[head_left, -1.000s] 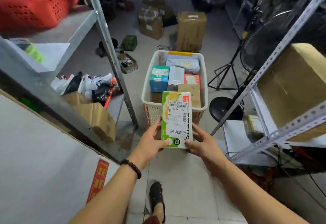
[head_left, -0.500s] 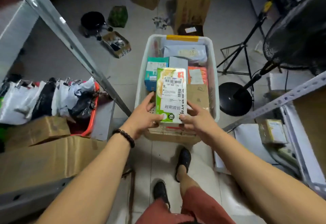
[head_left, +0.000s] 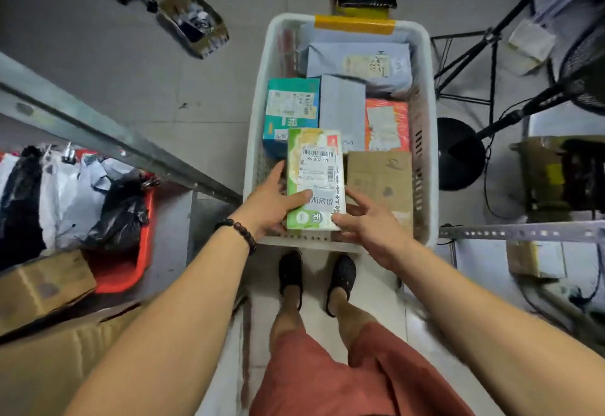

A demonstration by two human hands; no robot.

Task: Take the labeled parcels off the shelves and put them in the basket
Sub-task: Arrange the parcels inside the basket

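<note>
One white basket, six parcels in it, two hands.

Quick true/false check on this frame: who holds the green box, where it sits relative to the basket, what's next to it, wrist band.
1. Both hands hold the green box. True: left hand, right hand.
2. The white basket is empty. False: several parcels lie in it.
3. A brown cardboard box lies right of the green box. True.
4. The bead bracelet is on the right wrist. False: left wrist.
5. The green box bears no label. False: a barcode label shows on top.
</note>
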